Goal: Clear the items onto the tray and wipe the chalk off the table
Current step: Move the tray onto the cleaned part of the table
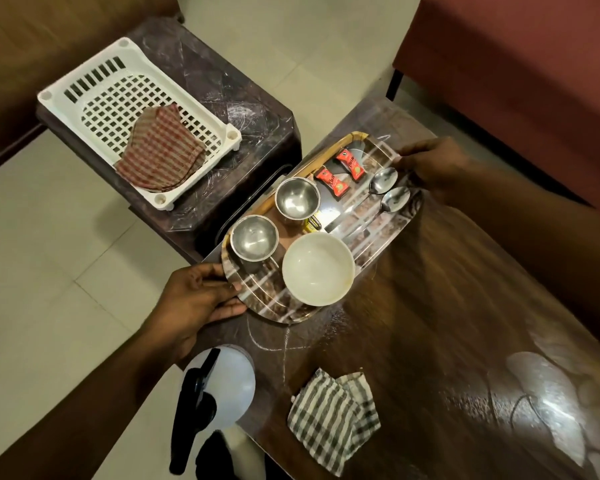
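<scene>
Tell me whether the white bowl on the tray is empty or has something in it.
Empty. The white bowl sits upright on the tray, and its bare inside shows from above.

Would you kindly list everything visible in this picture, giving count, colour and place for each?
tray: one, brown patterned with pale stripes, on the wooden table's far-left corner
steel cups: two, silver, on the tray's left side
bowl: one, white, on the tray's near end
sweets: two, red wrappers, at the tray's far end
spoons: two, silver, on the tray's right side
grey checked cloth: one, on the table near the camera
chalk marks: white, on the table near the tray
basket: one, white, on the dark side table
red checked cloth: one, in the basket
left hand: grip on the tray's near-left rim
right hand: grip on the tray's far rim
</scene>
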Tool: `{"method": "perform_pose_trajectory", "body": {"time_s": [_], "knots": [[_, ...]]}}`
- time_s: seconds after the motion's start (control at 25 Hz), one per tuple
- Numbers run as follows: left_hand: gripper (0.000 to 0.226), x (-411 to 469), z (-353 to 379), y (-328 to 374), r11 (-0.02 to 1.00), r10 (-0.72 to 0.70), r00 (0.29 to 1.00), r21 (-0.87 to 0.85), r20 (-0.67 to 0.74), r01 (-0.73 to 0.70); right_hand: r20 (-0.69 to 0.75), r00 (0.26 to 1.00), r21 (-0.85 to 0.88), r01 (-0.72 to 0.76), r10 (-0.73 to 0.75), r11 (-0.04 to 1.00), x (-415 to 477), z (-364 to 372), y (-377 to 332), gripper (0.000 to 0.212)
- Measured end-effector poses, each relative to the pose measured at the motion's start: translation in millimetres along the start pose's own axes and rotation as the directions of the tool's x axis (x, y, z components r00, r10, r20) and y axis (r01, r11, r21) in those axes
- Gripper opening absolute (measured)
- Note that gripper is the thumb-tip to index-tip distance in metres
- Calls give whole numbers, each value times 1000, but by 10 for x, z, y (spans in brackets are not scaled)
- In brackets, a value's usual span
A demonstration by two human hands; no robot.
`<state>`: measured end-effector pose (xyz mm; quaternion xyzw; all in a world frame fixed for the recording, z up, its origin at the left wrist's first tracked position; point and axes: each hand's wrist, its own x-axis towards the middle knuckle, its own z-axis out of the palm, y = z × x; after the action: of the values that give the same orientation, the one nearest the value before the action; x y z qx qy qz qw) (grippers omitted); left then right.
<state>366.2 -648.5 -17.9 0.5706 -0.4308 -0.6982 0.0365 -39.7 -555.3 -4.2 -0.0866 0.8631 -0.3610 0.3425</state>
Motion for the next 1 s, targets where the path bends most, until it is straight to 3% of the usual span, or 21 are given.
{"method": "perform_pose_trajectory", "body": {"time_s": [0.36,0.64,1.0], "knots": [[20,-669,-174,887,976,105,992,186,64,-115,-121,986,322,-68,113,944,-1151,-776,-47,15],[22,-1766,-189,1729,932,131,961,302,243,-203,-254,941,639,-10,223,769,-2944,-1491,152,21],[33,-2974,326,2319,861,185,856,341,482,-378,-394,846,794,117,359,597,-5102,-2271,396,32]]}}
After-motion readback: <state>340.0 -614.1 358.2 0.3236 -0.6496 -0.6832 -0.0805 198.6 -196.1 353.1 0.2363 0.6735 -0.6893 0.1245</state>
